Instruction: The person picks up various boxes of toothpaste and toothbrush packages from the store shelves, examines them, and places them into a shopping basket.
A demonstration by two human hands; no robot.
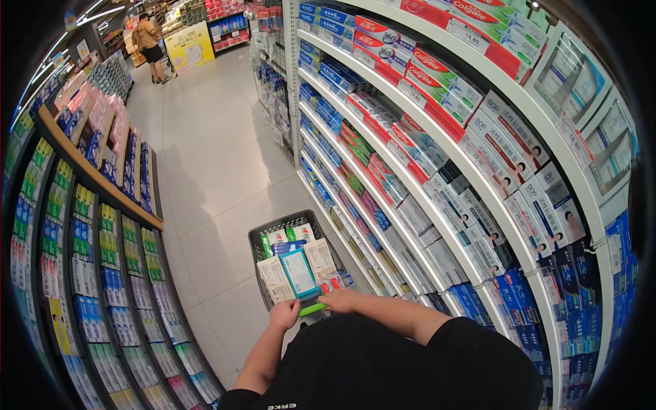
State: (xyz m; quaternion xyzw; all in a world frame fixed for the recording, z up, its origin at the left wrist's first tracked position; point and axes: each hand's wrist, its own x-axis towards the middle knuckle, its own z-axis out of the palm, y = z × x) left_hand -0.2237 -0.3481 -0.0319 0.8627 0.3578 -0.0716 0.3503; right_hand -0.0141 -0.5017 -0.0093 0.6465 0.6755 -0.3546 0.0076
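Between two long walls of toothpaste boxes (pixel 437 78), a wheeled basket (pixel 273 224) stands on the pale floor (pixel 205 150) just ahead of the person's body. It already holds a heap of boxes and packets up to the rim, a teal box (pixel 299 271) lying on top; judging by that, much of the loading is done, with a little room left. Both forearms reach forward and down. The left hand (pixel 285 313) is curled tight around the green handle (pixel 312 309), and the right hand (pixel 339 299) is folded over its other end. Another person (pixel 149 44) stands far down the aisle.
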